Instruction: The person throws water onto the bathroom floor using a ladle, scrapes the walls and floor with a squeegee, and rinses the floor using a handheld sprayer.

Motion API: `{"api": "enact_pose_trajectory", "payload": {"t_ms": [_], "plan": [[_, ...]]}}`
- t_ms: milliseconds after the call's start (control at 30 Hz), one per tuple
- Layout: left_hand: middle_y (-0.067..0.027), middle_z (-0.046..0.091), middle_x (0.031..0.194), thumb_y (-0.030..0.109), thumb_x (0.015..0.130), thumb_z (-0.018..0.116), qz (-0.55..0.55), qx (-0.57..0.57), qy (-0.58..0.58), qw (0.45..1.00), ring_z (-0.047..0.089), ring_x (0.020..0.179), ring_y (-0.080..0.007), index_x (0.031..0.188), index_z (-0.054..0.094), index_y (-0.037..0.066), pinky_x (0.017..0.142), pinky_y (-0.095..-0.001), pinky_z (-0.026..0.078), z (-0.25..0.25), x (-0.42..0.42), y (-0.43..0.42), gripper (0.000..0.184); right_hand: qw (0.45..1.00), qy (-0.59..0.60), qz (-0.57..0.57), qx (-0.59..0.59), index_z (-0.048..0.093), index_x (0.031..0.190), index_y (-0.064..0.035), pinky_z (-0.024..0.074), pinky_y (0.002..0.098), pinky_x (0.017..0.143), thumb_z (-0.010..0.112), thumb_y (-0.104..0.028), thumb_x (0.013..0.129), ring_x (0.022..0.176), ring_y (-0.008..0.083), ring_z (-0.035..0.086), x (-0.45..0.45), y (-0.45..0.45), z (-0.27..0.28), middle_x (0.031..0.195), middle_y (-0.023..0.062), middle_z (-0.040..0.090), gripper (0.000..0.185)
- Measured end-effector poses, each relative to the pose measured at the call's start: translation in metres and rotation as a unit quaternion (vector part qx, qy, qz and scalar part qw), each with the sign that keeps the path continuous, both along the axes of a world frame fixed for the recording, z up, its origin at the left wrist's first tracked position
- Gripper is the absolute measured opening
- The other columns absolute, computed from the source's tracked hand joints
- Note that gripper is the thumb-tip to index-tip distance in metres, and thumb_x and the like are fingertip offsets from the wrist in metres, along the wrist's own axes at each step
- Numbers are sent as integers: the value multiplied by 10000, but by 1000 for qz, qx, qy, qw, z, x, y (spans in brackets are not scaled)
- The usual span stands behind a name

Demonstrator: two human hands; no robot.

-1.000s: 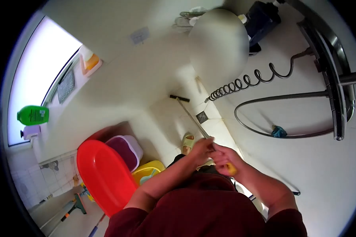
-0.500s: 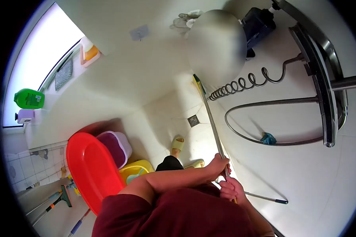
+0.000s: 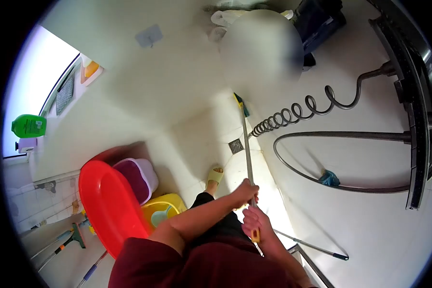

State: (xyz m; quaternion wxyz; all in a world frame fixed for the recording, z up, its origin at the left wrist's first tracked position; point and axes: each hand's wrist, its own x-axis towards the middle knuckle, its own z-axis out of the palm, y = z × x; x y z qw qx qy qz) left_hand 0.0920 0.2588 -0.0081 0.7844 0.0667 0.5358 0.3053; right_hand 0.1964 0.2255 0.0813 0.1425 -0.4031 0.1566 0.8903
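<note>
Both my hands are closed around the metal pole of a long-handled floor brush [image 3: 248,158]. My left hand [image 3: 246,191] grips the pole higher up, towards the far end. Just below it, my right hand [image 3: 257,221] wraps the pole near its yellow end grip [image 3: 255,235]. The pole slants away from me. Its yellow and dark green head [image 3: 242,104] rests low in the corner where floor and wall meet; the bristles are not clear. A square floor drain [image 3: 235,146] lies left of the pole.
On the left stand a red tub [image 3: 108,201], a purple basin [image 3: 139,177] and a yellow basin [image 3: 170,206]. A coiled hose [image 3: 293,113] and a looped shower hose [image 3: 341,135] hang on the right. Behind my right hand leans another pole [image 3: 317,247]. A blurred round shape [image 3: 261,53] blocks part of the view.
My hands and the near part of the pole have moved left, so the pole stands more upright in view. The brush head stays in the corner. The view has shifted slightly.
</note>
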Motion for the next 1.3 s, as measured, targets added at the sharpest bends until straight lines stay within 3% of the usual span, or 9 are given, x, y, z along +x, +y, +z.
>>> {"api": "enact_pose_trajectory", "payload": {"t_ms": [133, 300, 400, 600, 667, 767, 1067, 1200, 1300], "plan": [[-111, 489, 636, 89, 771, 474, -26, 28, -8, 999, 520, 475, -189, 860, 303, -16, 415, -297, 421, 28, 16, -15, 220, 1000, 9, 12, 6, 345, 552, -180, 240, 207, 327, 371, -267, 890, 317, 62, 264, 24, -13, 24, 402, -59, 292, 351], [-124, 489, 567, 110, 784, 460, -24, 6, -22, 999, 521, 474, -227, 779, 419, -31, 429, -342, 437, -53, 16, 28, 147, 999, -22, -22, 45, 368, 563, -169, 250, 196, 320, 406, -258, 884, 320, 60, 279, 14, 28, -46, 416, -63, 302, 335], [-123, 507, 595, 125, 803, 448, -16, -25, -69, 997, 531, 499, -226, 744, 470, -36, 453, -346, 463, -66, 16, 48, 173, 988, 80, -131, 17, 474, 836, -134, 315, 172, 338, 404, -201, 892, 364, 38, 348, 23, 41, -75, 528, -42, 391, 112], [-102, 513, 669, 164, 837, 436, -75, -127, 34, 989, 542, 547, -221, 750, 451, -24, 467, -364, 483, -60, 68, 30, 208, 985, -15, -173, 2, 451, 784, -173, 286, 185, 304, 442, -248, 876, 344, 56, 332, 63, 2, -71, 496, -39, 383, 118], [-121, 479, 668, 129, 830, 449, -90, -161, -41, 982, 513, 535, -262, 862, 415, -24, 473, -406, 479, -85, 94, -15, 161, 983, -42, -176, -36, 426, 743, -163, 276, 199, 291, 432, -262, 879, 330, 69, 322, 79, -35, -56, 478, -34, 375, 168], [-133, 464, 826, 179, 857, 461, -173, -224, -57, 957, 535, 610, -267, 1083, 322, 13, 507, -419, 511, -47, 124, -66, 313, 988, -112, -111, -6, 397, 767, -148, 259, 202, 296, 405, -265, 887, 340, 71, 301, 111, -99, -37, 488, -34, 355, 167], [-131, 529, 786, 143, 845, 430, -312, -308, -112, 892, 587, 631, -297, 1109, 355, 46, 544, -474, 519, -14, 199, -146, 291, 954, -171, -211, -127, 418, 925, -156, 246, 189, 311, 370, -281, 897, 358, 71, 281, 163, -185, 23, 512, -26, 328, 137], [-116, 539, 713, 150, 842, 431, -309, -322, -66, 892, 584, 595, -294, 1040, 401, 55, 486, -471, 493, -24, 189, -168, 222, 953, -270, -38, -131, 413, 962, -163, 256, 196, 322, 366, -258, 894, 357, 69, 278, 135, -177, 27, 526, -23, 348, 126], [-107, 534, 684, 192, 844, 419, -366, -286, -60, 883, 578, 564, -280, 895, 451, 48, 449, -394, 468, -40, 163, -174, 156, 969, -241, 26, -54, 411, 1088, -99, 413, 257, 482, 370, -221, 889, 532, 131, 459, 124, -199, -14, 710, 43, 497, 236]]}}
